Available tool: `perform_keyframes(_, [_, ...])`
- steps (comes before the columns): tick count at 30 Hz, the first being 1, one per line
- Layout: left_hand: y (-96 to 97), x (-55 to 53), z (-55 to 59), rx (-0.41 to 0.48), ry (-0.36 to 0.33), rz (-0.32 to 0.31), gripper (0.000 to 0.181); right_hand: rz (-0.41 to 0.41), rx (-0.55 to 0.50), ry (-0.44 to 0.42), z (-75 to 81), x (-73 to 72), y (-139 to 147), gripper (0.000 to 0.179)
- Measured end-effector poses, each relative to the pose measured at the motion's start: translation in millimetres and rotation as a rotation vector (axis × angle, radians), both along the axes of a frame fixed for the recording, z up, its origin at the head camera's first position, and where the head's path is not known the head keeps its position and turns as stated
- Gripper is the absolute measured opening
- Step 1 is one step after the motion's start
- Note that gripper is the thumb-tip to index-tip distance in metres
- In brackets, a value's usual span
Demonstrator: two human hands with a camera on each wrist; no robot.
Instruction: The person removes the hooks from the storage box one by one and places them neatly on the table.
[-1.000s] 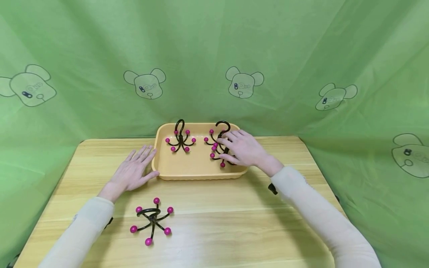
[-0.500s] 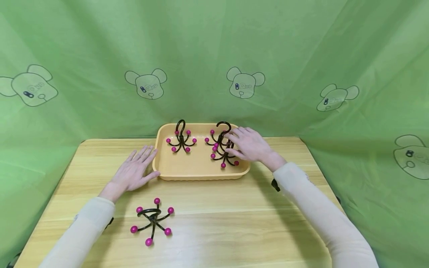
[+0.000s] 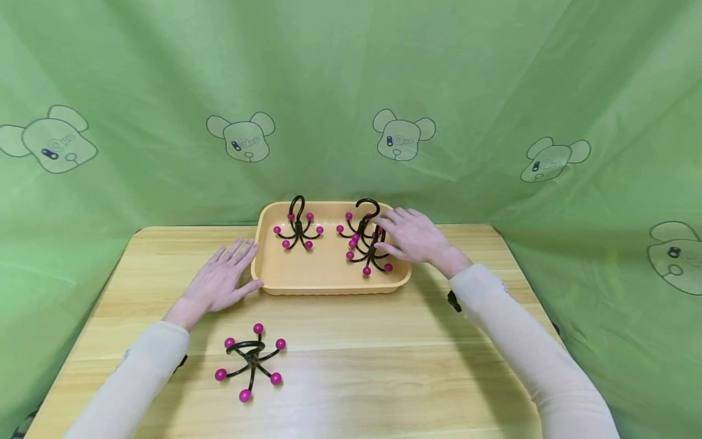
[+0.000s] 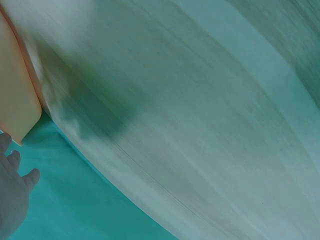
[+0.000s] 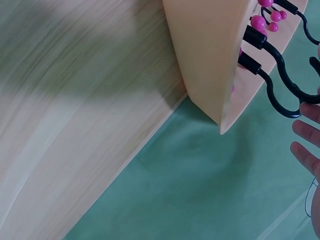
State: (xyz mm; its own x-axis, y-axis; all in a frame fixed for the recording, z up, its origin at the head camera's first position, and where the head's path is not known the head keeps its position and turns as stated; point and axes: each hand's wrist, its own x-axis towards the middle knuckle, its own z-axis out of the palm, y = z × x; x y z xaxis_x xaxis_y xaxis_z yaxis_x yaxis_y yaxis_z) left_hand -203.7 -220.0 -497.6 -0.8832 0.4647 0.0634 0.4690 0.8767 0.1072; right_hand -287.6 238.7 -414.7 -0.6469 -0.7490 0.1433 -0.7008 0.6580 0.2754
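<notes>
1. My left hand [image 3: 222,280]: palm down, fingers and thumb spread; index and thumb tips at the rim of the yellow tray [image 3: 307,273].
2. My right hand [image 3: 414,238]: over the tray's opposite end, fingers bent, thumb apart from them. Near rack [image 3: 372,251], black with pink balls, stands in the tray just left of this palm; its hook rises into the gap between thumb and fingers. Pinching or merely touching: can't tell, contact hidden by my fingers and cut off at the right wrist view's edge.
3. Far rack [image 3: 362,227]: same kind, in tray, just beyond the near rack from me, next to my right fingertips; hook curls up past them. Arms of these two overlap.
4. Third rack [image 3: 298,229]: in tray, upright, between my hands, closer to my left; well apart from the other two. Six pink balls.
5. Fourth rack [image 3: 252,358]: on the wooden counter [image 3: 384,366], nearer me than my left hand and a bit to its right. Six balls, hook up.
6. Pale sleeves [image 3: 510,329] on both arms, behind the hands.
7. Green cloth [image 3: 323,79] with printed mouse-like heads: beyond both hands and round the sides.
</notes>
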Motion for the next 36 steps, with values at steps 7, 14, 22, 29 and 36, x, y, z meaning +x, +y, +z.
perform_keyframes(7, [0.4,-0.8,-1.3,0.004,0.003,0.0,0.09,-0.02,0.026,-0.009,-0.6,-2.6,3.7,0.07])
perform_keyframes(14, [0.3,-1.1,-1.4,-0.003,0.005,-0.001,0.09,-0.021,0.027,0.001,-1.1,-4.8,2.5,0.069])
perform_keyframes(22, [0.1,-0.8,-1.0,-0.005,0.005,-0.002,0.09,-0.019,-0.033,0.013,-4.2,-8.0,3.2,0.069])
perform_keyframes(29, [0.1,-0.8,-1.4,-0.003,0.011,-0.004,0.09,-0.025,-0.075,0.024,-5.1,-8.7,2.8,0.063])
perform_keyframes(36, [0.8,0.4,-0.1,0.001,0.01,-0.002,0.09,-0.029,-0.101,0.049,-6.4,-7.7,2.5,0.056])
